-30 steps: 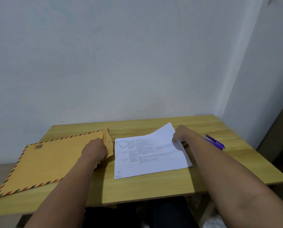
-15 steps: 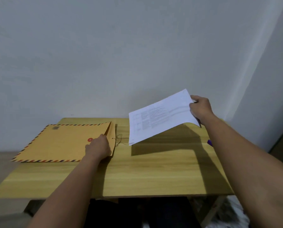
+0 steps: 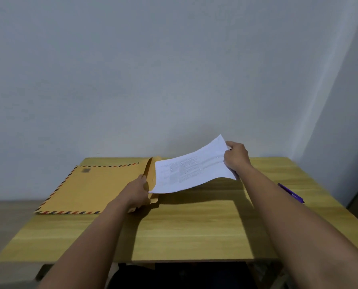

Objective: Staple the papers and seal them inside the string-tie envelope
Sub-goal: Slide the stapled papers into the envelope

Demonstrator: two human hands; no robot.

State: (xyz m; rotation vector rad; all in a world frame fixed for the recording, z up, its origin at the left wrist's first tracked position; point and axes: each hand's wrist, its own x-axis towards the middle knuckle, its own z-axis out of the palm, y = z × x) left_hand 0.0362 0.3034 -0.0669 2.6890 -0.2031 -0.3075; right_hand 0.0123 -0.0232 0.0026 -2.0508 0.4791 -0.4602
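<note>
Only one view, head camera, looking forward and down. Right hand [image 3: 235,156] pinches the far right edge of the papers [image 3: 191,171], thumb on top, fingers curled under; sheets are lifted off the table [image 3: 194,226] and sag in a curve, printed side up, throwing a shadow on the wood beneath. Left edge of the papers sits right at the open mouth of the envelope [image 3: 94,186], touching or just overlapping the flap [image 3: 150,174]; cannot tell if any of the paper is inside. Whether a staple is in the sheets is too small to tell.

Left hand [image 3: 137,192] grips the envelope at its right end, fingers curled round the edge near the mouth, holding the flap tilted up. Envelope is brownish-yellow with a striped red and dark border, lying flat on the left part of the table, mouth pointing right; a small grey mark [image 3: 86,170] near its far left corner. String tie not clearly visible.

Purple pen [image 3: 291,192] lies at the right edge of the table, well apart from the papers, right of the right forearm. Plain wall [image 3: 153,69] behind the table. Both forearms bare.
</note>
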